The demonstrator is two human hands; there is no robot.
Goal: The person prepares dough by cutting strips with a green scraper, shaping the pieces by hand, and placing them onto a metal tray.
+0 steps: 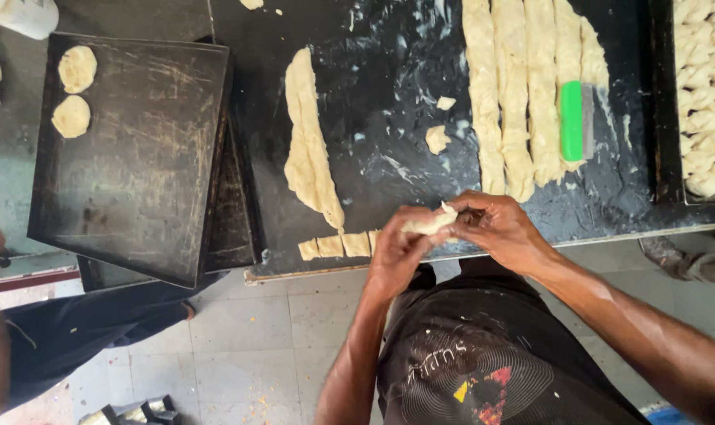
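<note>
At six o'clock of the dark worktable (389,157), left hand (397,248) and right hand (495,228) both pinch one dough piece (432,223) between closed fingers. Cut dough squares (334,246) lie at nine o'clock of the hands — a long dough strip (310,149) at eleven. Green scraper (571,120) sits at one o'clock on rolled dough ropes (515,94); black tray (137,149) with two dough rounds (74,94) far at ten.
</note>
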